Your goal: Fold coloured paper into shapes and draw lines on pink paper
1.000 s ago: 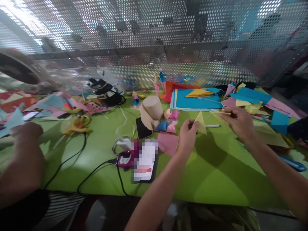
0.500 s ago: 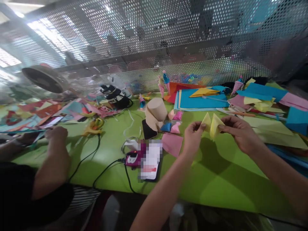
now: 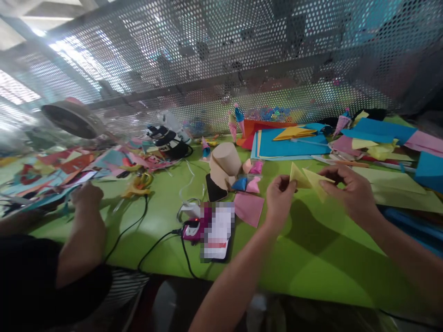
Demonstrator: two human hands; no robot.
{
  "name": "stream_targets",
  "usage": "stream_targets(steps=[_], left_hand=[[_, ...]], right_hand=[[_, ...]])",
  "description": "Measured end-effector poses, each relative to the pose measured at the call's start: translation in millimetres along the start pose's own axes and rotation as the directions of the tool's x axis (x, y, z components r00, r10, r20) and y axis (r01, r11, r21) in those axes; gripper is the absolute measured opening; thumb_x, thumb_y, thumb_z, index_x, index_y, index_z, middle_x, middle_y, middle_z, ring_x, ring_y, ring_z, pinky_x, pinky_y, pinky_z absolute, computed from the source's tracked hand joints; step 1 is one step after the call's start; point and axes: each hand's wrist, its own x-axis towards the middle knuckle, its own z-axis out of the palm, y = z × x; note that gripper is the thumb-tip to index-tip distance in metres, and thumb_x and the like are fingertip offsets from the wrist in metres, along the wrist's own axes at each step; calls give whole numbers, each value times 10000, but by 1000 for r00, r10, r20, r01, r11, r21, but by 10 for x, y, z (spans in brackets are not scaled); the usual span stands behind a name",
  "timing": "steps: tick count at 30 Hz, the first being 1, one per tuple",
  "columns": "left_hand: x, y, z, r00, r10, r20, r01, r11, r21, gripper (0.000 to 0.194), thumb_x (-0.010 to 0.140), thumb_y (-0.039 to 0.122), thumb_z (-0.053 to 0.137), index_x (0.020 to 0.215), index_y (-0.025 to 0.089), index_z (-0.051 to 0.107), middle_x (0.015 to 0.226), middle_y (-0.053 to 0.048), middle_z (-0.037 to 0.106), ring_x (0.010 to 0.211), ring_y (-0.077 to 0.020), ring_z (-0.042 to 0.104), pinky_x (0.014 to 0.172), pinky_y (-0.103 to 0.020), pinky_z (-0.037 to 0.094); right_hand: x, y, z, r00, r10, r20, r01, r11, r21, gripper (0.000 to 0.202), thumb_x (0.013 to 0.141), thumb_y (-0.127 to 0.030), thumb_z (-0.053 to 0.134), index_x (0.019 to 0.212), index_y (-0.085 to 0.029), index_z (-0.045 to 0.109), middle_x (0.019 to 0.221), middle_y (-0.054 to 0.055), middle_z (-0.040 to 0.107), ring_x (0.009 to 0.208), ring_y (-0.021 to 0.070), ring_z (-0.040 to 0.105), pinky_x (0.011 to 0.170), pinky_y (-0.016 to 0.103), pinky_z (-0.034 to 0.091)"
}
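A folded piece of yellow paper [image 3: 313, 181] with pointed flaps is held above the green table [image 3: 304, 258]. My left hand [image 3: 281, 196] pinches its left side between thumb and fingers. On the other side, my right hand [image 3: 349, 186] grips the right flap, thumb in front. A pink paper square [image 3: 248, 209] lies to the left of my left hand. Beyond it sit small folded pieces, among them a blue one [image 3: 239, 184] and a pink one [image 3: 253, 185], beside a roll of beige tape or paper [image 3: 225, 159].
A phone [image 3: 218, 233] and a purple power strip [image 3: 192, 230] with cords lie left of my forearm. Further left are a yellow glue gun [image 3: 136, 186] and another person's hand [image 3: 86, 196]. Blue paper sheets [image 3: 292, 145] are stacked behind, before a perforated metal panel [image 3: 214, 69].
The right flap of the yellow paper has swung outward, flatter and tilted to the right. My right hand has turned with it, while my left hand keeps its pinch.
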Motion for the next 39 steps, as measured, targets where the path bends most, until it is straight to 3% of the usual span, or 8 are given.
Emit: stream_targets(steps=[2,5,9,14,21,29,35,39], left_hand=[[-12,-4,21,1000,4,10,-3,1000,-7,94,850,243,665,835,175,602,748,4,627,660,-114,618,642,-242,467],[-26,-5,35,1000,-3,17,4,1000,-21,112,849,238,670,830,177,577,759,4,624,661,-118,640,632,-239,470],[-19,10,10,999,-36,20,37,999,-38,151,857,280,684,861,176,575,798,-10,648,704,-140,689,637,-240,476],[-6,15,-17,993,-106,45,109,990,-85,163,859,306,675,924,167,620,842,-30,686,700,-143,695,645,-248,478],[42,-20,-70,998,-47,44,47,999,-12,222,816,194,651,1019,176,740,970,-49,740,819,-127,630,739,-237,488],[43,21,-82,995,-67,67,66,998,15,345,807,161,639,1141,167,727,992,-63,724,744,-111,619,658,-211,511],[71,-52,-99,999,-13,32,11,999,50,426,807,154,647,1229,189,686,1004,-50,690,721,-94,588,633,-196,469],[54,13,-84,998,-33,-56,35,999,41,278,799,200,672,1072,153,662,947,-41,672,723,-110,592,642,-222,468]], right_hand=[[-37,-41,1,991,-128,-21,125,985,-117,228,870,-266,697,1094,-233,714,836,2,619,724,157,545,650,298,431],[-49,-85,8,986,-164,33,166,984,-69,178,901,-254,666,1064,-243,735,879,19,656,775,171,579,675,302,443],[-4,-92,-1,994,-70,78,66,996,56,95,892,-296,701,940,-229,748,927,30,708,844,182,623,751,310,479],[53,-38,-24,988,96,117,-128,944,303,370,869,-357,745,1227,-281,691,953,12,689,836,165,617,683,270,492],[78,41,-64,938,249,241,-332,844,421,293,791,-398,834,1021,-242,743,933,16,719,740,148,629,624,260,483],[145,163,-105,975,144,172,-199,908,368,198,844,-369,772,1013,-268,748,983,0,702,894,164,595,755,278,433],[160,124,-79,944,226,242,-310,859,408,273,809,-412,789,1025,-262,718,957,5,702,826,177,613,717,301,456],[145,113,-85,962,218,161,-265,885,383,293,834,-369,752,1098,-274,665,967,8,690,813,190,617,686,310,459]])
